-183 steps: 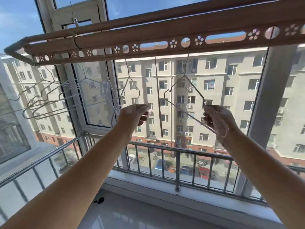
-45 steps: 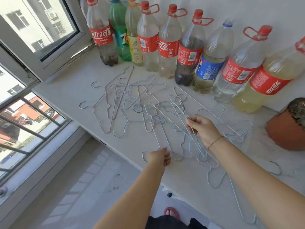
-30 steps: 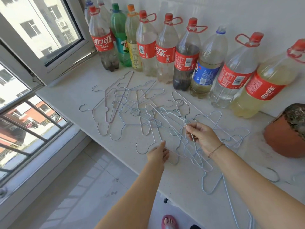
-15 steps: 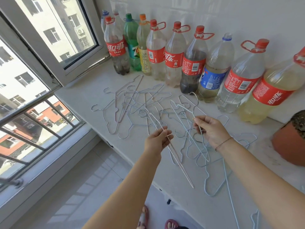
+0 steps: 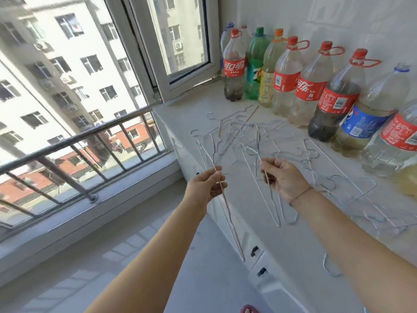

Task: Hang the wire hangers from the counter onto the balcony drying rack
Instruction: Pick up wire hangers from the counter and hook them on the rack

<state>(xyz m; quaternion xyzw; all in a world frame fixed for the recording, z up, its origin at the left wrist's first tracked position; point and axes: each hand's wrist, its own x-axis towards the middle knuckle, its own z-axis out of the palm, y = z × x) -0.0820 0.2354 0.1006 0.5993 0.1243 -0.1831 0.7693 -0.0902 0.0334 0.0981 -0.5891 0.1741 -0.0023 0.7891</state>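
A long white tabletop (image 5: 225, 123) is seen along the wall, and everything else is placed relative to it. Beyond its far left end, a window frame (image 5: 144, 64) and a metal railing (image 5: 74, 141) are seen, with apartment blocks behind them. Along the back edge of the tabletop, against the wall, a row of large plastic bottles (image 5: 291, 80) is lined up, most with red labels, one green, one with a blue label. In front of the bottles, on the middle of the tabletop, a tangled pile of wire hangers (image 5: 250, 134) is spread flat, and more loose hangers are scattered toward its near right end.

Above the front edge of the tabletop, two hangers are held lifted clear of the surface. The pale hanger (image 5: 228, 213) is pinched by the left hand (image 5: 206, 185), its grip clamped on the wire between thumb and fingers, the long wire slanting down past the tabletop's front face. The bluish hanger (image 5: 270, 197) is held by the right hand (image 5: 284, 179), its grip likewise clamped on the wire, the lower end hanging over the tabletop. A thin bracelet (image 5: 301, 195) is worn on the right wrist.
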